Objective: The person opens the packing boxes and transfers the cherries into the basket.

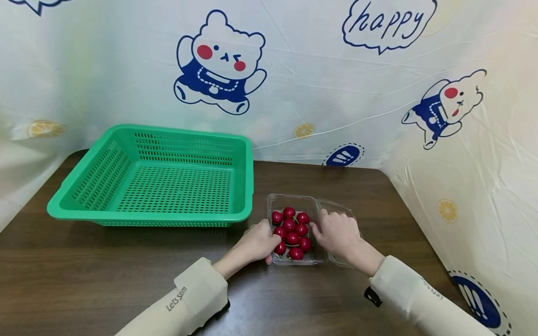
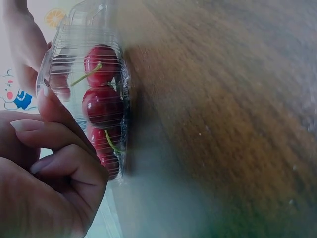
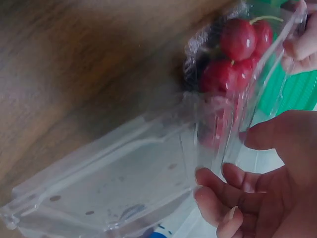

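Note:
A clear plastic clamshell box (image 1: 316,255) stands on the table, holding several dark red cherries (image 1: 290,225); green stems show in the left wrist view. Its transparent lid (image 3: 109,173) is folded out to the right. My left hand (image 1: 259,240) pinches the box's left wall, thumb over the rim and fingers outside. On the other side, my right hand (image 1: 338,232) holds the hinge edge between box and lid, with the thumb at the box rim and the curled fingers on the lid side. Part of the lid is hidden beneath this hand in the head view.
A green perforated plastic basket (image 1: 151,216) sits to the left of the box, close to the back of the brown wooden table (image 1: 126,275). Behind and to the right hangs a pale curtain (image 1: 294,70) printed with cartoon bears.

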{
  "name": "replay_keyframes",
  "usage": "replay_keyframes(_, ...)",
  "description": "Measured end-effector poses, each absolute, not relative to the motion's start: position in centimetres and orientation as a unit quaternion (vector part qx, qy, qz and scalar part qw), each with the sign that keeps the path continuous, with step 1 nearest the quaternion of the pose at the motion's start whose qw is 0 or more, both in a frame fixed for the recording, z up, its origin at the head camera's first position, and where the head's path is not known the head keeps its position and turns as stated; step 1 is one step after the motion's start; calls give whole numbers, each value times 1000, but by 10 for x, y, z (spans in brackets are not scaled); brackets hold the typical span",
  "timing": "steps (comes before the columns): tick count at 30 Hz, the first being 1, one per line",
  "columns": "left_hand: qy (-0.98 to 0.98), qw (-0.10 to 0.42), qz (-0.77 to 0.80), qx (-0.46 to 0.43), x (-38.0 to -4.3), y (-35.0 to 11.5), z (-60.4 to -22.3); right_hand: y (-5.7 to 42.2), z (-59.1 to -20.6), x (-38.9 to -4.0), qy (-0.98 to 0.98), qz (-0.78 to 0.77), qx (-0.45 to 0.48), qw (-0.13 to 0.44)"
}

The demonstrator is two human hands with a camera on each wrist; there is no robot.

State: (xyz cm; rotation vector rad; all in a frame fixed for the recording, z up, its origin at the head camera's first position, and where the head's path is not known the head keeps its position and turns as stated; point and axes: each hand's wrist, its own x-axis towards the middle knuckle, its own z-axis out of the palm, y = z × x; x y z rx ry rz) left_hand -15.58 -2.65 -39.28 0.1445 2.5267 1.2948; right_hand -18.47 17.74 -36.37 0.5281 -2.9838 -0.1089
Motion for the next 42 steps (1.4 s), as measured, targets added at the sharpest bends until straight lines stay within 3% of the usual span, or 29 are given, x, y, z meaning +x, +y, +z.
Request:
replay_keyframes(13, 881, 139, 449, 48, -153, -25, -393, 179, -380, -178, -981, -45, 178, 69)
replay_keyframes(30, 898, 134, 414, 67, -154, -27, -395, 184, -384, -187, -982, -32, 182, 44)
replay_keyframes(42, 923, 104, 362, 70, -159, -32, -389, 186, -385, -190, -981, -12, 185, 52)
